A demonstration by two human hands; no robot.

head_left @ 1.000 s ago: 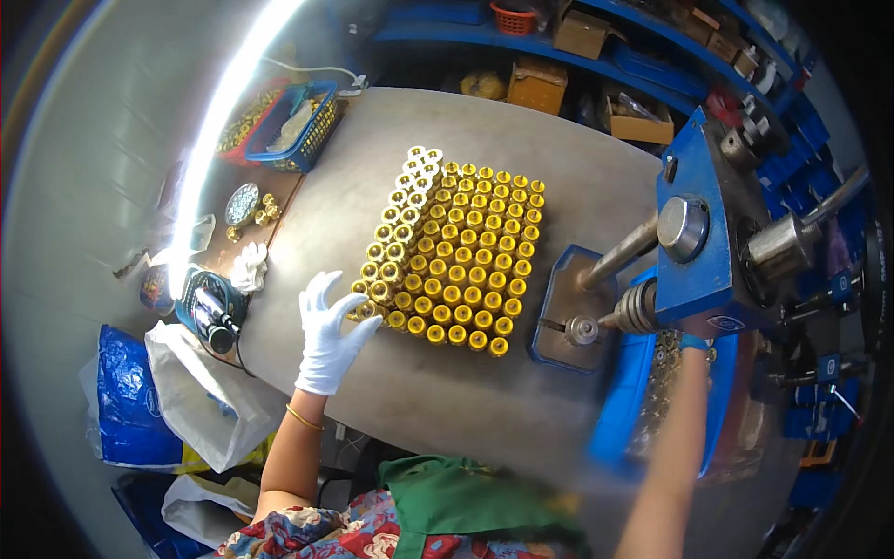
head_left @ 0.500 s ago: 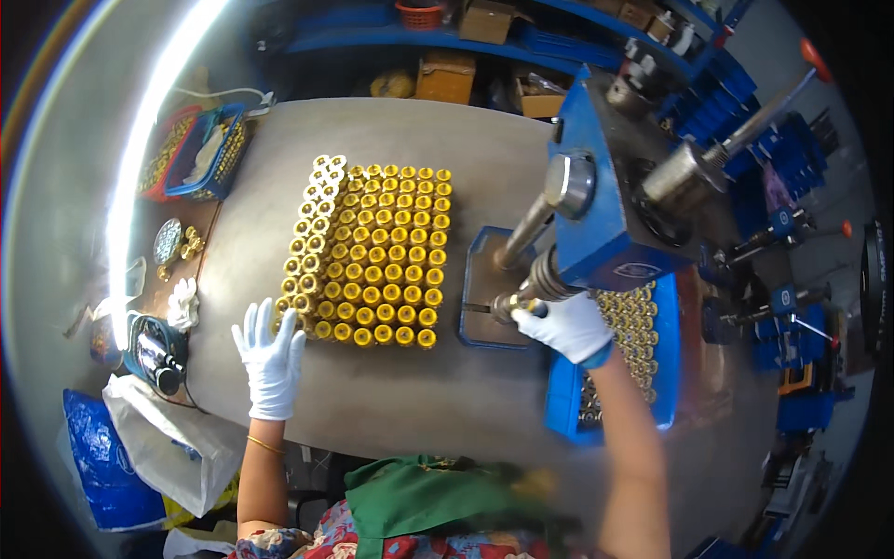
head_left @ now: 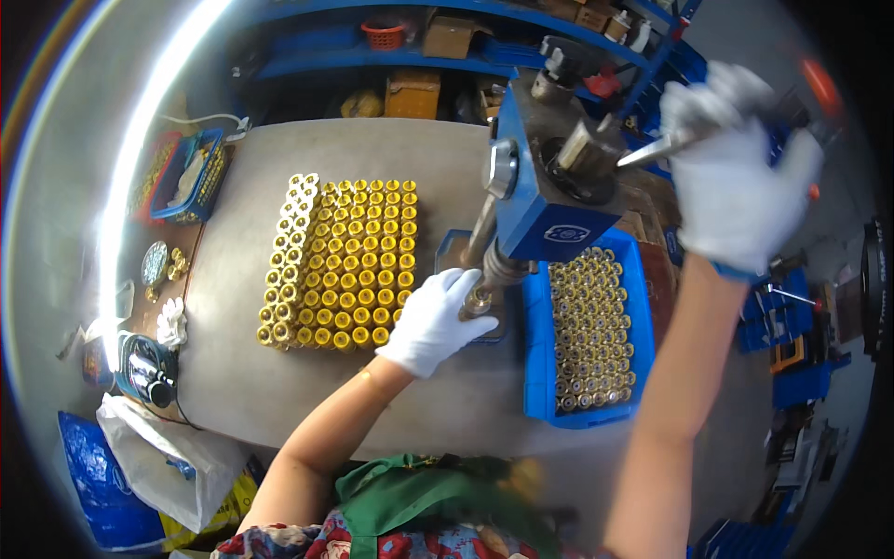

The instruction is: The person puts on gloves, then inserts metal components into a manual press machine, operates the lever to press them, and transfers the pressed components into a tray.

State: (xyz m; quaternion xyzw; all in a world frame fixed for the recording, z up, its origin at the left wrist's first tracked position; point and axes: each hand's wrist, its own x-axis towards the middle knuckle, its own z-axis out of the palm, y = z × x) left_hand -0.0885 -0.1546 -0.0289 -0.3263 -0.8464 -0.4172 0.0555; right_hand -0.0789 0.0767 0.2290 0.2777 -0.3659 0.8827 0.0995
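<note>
A grey desk (head_left: 279,391) fills the middle of the view, its near edge curving along the bottom by the person's green apron. Bare desk surface lies open at 7 o'clock, in front of the parts and left of the left forearm.

A blue press (head_left: 545,200) stands on the desk just right of centre, with a metal lever (head_left: 656,147) reaching out toward 2 o'clock.

At 9 o'clock from the press, a block of small brass cylinders (head_left: 340,265) stands upright in tight rows, touching one another. The leftmost columns look paler than the yellow rest.

At 5 o'clock from the press, a blue tray (head_left: 535,373) holds more brass pieces in rows, nearly touching the press base.

The right hand (head_left: 736,177), in a white glove, is raised at 2 o'clock with its fingers wrapped shut around the lever.

The left hand (head_left: 430,321), also in a white glove, sits between the brass block and the tray. Its fingers (head_left: 466,279) are curled against the press's lower spindle (head_left: 486,289); whether they hold a piece there cannot be told.
</note>
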